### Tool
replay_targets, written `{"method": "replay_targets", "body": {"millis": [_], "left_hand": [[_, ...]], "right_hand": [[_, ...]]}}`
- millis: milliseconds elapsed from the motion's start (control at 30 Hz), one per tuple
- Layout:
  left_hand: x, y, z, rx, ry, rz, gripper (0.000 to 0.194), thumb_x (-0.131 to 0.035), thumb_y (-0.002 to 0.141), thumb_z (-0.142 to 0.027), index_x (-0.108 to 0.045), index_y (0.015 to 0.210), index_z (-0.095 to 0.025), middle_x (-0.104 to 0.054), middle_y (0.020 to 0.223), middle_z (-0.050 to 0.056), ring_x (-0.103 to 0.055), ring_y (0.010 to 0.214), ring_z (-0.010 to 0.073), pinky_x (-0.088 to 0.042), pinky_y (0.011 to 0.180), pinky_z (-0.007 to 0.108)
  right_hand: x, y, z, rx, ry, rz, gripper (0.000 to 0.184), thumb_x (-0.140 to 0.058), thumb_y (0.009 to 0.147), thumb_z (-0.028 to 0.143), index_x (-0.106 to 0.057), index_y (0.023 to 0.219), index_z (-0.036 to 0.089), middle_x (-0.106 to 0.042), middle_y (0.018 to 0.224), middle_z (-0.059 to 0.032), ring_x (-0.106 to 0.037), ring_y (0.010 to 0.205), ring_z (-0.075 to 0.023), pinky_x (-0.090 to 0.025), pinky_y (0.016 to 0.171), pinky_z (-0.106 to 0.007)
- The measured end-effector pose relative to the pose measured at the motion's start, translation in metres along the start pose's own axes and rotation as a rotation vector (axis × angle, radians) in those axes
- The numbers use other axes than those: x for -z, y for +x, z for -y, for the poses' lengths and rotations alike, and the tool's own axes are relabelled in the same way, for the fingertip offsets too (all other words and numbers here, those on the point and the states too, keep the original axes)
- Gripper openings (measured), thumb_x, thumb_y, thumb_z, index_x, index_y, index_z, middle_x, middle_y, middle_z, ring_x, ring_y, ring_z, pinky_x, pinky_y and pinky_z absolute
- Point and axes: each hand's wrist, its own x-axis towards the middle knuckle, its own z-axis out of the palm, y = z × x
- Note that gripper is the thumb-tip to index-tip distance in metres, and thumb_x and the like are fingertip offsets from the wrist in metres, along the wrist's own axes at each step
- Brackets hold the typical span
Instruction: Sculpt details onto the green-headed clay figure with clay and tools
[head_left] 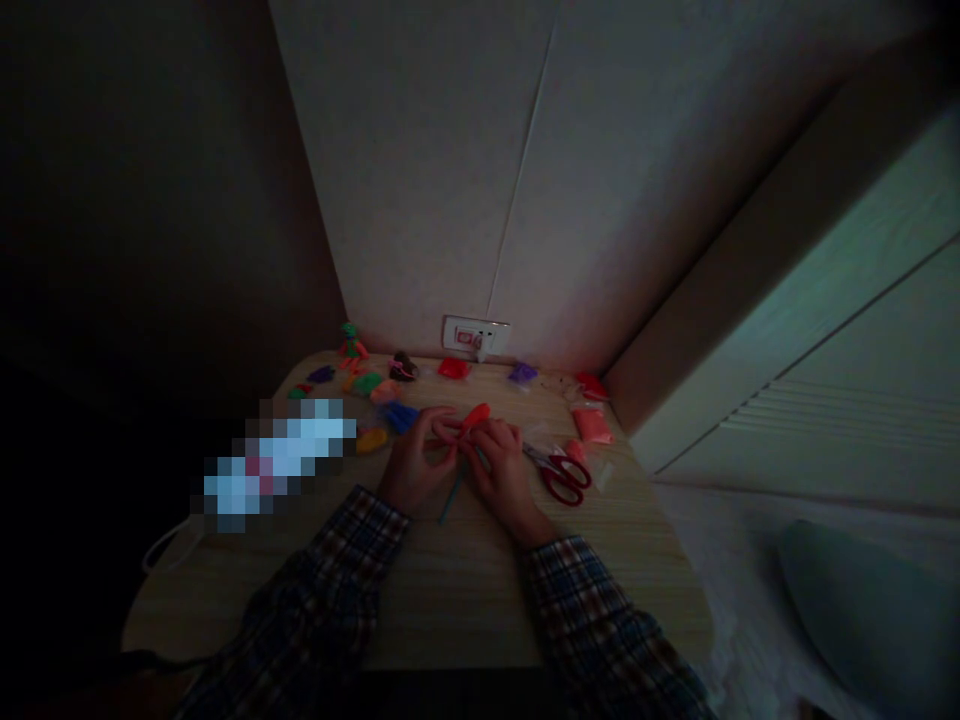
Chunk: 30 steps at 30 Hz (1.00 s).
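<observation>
Above the middle of the table, my left hand (411,462) and my right hand (504,470) meet, fingertips close together. Between them is an orange-red piece of what looks like modelling clay (475,414), its upper end sticking up past my right fingers. Both hands pinch it; the lower part is hidden behind the fingers. A thin blue stick (451,498) slants down below the hands, and I cannot tell whether it joins the clay. Red-handled scissors (564,478) lie right of my right hand. Blue clay in a bag (400,415) lies just left of my left hand.
A small green and orange figure (351,345) stands at the back left. Red (454,369), purple (523,373) and pink (592,425) packets line the back and right. A pixelated bright object (277,462) lies left. Behind is a wall socket (475,337) with a plug.
</observation>
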Motion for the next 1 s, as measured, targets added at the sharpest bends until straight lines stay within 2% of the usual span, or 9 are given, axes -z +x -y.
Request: {"method": "replay_targets", "body": {"millis": [267,433,600,733,900,1000], "left_hand": [[0.0004,-0.0002,-0.0016,0.013,0.037,0.004,0.037,-0.061,0.072,-0.012,-0.052,0.107,-0.021,-0.063,0.079,-0.001,-0.068,0.097,0.0219,-0.062,0.076,0.036],[0.0006,-0.0007,-0.0021,0.004,0.049,0.002,0.027,-0.061,0.072,-0.013,-0.053,0.098,-0.020,-0.066,0.093,0.004,-0.068,0.098,0.0218,-0.062,0.075,0.035],[0.0003,-0.0006,-0.0023,0.004,0.047,0.007,0.036,-0.061,0.071,-0.011,-0.053,0.105,-0.021,-0.062,0.078,-0.001,-0.069,0.096,0.0215,-0.062,0.075,0.035],[-0.0001,-0.0005,-0.0036,-0.003,0.056,0.007,0.037,-0.060,0.071,-0.010,-0.053,0.106,-0.021,-0.064,0.085,0.001,-0.069,0.094,0.0202,-0.062,0.075,0.034],[0.0000,-0.0009,-0.0029,0.006,0.066,0.008,0.037,-0.060,0.072,-0.011,-0.053,0.106,-0.021,-0.064,0.082,0.000,-0.068,0.097,0.0217,-0.062,0.075,0.035],[-0.0001,-0.0011,-0.0026,0.007,0.079,0.000,0.037,-0.059,0.071,-0.011,-0.053,0.106,-0.020,-0.066,0.089,0.002,-0.068,0.096,0.0212,-0.062,0.074,0.035]], "right_hand": [[0.0011,-0.0002,0.0007,-0.004,0.003,0.026,0.021,-0.045,0.097,0.025,-0.063,0.086,0.023,-0.064,0.092,-0.0040,-0.055,0.091,-0.0203,-0.035,0.086,-0.038],[0.0012,0.0000,0.0003,0.004,-0.004,0.031,0.020,-0.045,0.097,0.025,-0.063,0.086,0.022,-0.064,0.092,-0.0041,-0.055,0.092,-0.0203,-0.035,0.085,-0.038],[0.0020,0.0005,0.0011,0.006,-0.001,0.039,0.019,-0.046,0.096,0.024,-0.063,0.087,0.022,-0.065,0.093,-0.0043,-0.056,0.092,-0.0199,-0.035,0.086,-0.037],[0.0027,0.0007,0.0017,0.012,-0.004,0.036,0.020,-0.046,0.096,0.024,-0.063,0.086,0.022,-0.065,0.093,-0.0044,-0.056,0.092,-0.0202,-0.035,0.086,-0.037],[0.0025,0.0000,0.0013,0.001,0.005,0.049,0.019,-0.046,0.096,0.025,-0.063,0.087,0.022,-0.064,0.093,-0.0041,-0.056,0.093,-0.0203,-0.036,0.086,-0.038],[0.0030,0.0001,0.0014,0.003,0.004,0.046,0.018,-0.046,0.096,0.025,-0.062,0.089,0.022,-0.064,0.094,-0.0043,-0.056,0.093,-0.0206,-0.036,0.087,-0.038]]}}
